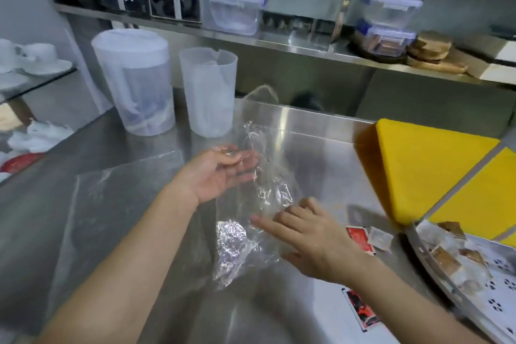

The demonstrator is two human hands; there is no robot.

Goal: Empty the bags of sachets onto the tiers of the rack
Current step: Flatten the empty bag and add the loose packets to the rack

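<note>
Head view: the crumpled clear plastic bag (262, 190) is seemingly pinched by the left hand (220, 176) and pressed onto the steel counter (321, 148) by the straight-fingered right hand (310, 240) for flattening, sachets (446, 257) lying on the rack tier (497, 304) near right.

Your left hand (220, 176) has its fingertips (251, 158) smeared behind the crinkled clear bag (259, 195), so whether they pinch the film cannot be told. Your right forearm (405, 307) covers part of the red sachet (360, 311) at the bottom, and the rack (491, 299) runs off the right and lower edges, its brown sachets (446, 257) too blurred to read. The yellow board (418, 165) is cut by the right edge too.
</note>
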